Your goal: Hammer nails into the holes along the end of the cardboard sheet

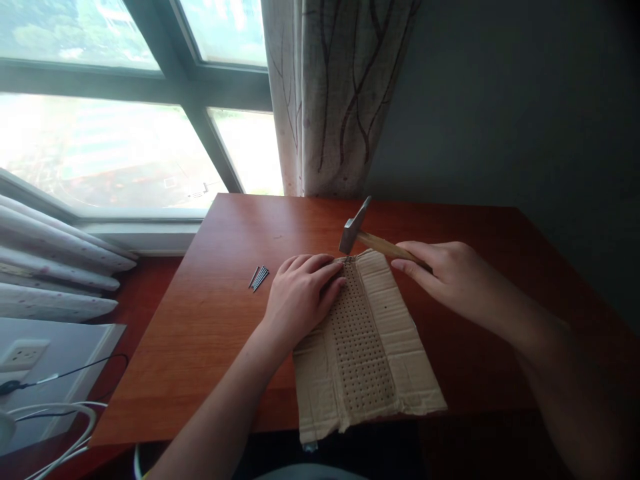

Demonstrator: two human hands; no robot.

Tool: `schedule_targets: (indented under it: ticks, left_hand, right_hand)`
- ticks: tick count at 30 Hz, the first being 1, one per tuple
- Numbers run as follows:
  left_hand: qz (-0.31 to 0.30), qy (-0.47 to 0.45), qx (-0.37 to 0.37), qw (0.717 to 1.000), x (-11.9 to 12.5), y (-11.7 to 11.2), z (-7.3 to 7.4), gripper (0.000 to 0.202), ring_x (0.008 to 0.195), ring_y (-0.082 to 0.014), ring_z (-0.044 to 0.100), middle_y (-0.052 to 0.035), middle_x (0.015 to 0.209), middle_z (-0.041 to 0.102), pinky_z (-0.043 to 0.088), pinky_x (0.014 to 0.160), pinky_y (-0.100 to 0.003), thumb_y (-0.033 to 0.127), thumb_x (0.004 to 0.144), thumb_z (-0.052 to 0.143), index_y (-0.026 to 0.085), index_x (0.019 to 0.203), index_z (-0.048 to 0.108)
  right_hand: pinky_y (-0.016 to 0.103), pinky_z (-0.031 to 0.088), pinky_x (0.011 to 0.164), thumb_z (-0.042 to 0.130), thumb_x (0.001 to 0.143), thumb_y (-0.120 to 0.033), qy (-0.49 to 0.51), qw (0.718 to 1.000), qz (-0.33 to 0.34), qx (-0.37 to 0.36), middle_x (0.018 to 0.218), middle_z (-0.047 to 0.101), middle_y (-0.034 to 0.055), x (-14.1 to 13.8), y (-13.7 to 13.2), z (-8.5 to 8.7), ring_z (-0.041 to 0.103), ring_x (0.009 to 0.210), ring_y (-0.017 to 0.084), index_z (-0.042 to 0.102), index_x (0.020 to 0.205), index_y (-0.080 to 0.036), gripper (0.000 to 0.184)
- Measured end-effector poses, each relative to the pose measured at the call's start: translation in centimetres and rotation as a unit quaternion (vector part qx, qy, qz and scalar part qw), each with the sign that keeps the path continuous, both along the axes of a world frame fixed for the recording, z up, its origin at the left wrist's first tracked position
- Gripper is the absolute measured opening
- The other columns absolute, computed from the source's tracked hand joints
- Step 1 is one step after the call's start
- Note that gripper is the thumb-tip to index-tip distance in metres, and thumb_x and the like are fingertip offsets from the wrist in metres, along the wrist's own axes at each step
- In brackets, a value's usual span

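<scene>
My right hand (445, 267) is closed round the wooden handle of a hammer (383, 245). Its metal head tilts just above the far end of a piece of cardboard (400, 333), close to my left fingertips. Rows of small holes run down the cardboard's middle strip. My left hand (303, 290) rests on the cardboard's left side, thumb and index finger brought together near its far edge. Whatever lies between those fingertips is too small to make out. A small bunch of nails (259, 277) lies on the table to the left of that hand.
The brown wooden table (200, 360) carries all this, and the cardboard's near end overhangs its front edge. A window (115, 153) and a patterned curtain (340, 100) stand behind. White cables (85, 427) and a wall socket (25, 355) are at the lower left.
</scene>
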State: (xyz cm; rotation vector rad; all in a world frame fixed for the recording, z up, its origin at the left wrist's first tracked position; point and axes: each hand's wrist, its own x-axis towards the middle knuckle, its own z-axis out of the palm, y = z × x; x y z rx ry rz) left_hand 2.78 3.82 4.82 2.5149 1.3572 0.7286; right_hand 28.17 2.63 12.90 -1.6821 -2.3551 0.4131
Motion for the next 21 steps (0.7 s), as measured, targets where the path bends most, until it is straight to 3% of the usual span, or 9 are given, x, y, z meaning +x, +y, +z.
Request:
schedule_targets:
  ticks: [21]
  left_hand:
    - [0.003, -0.004, -0.003, 1.0, 0.02, -0.1, -0.01, 0.032, 0.11, -0.025, 0.065, -0.0034, 0.126, 0.071, 0.048, 0.099, -0.044, 0.04, 0.1, 0.051, 0.028, 0.123, 0.07]
  right_hand:
    - [0.032, 0.045, 0.071, 0.049, 0.101, -0.039, 0.011, 1.0, 0.0, -0.021, 0.09, 0.076, 0.0025, 0.0, -0.29, -0.39, 0.071, 0.081, 0.022, 0.068, 0.102, -0.026, 0.023]
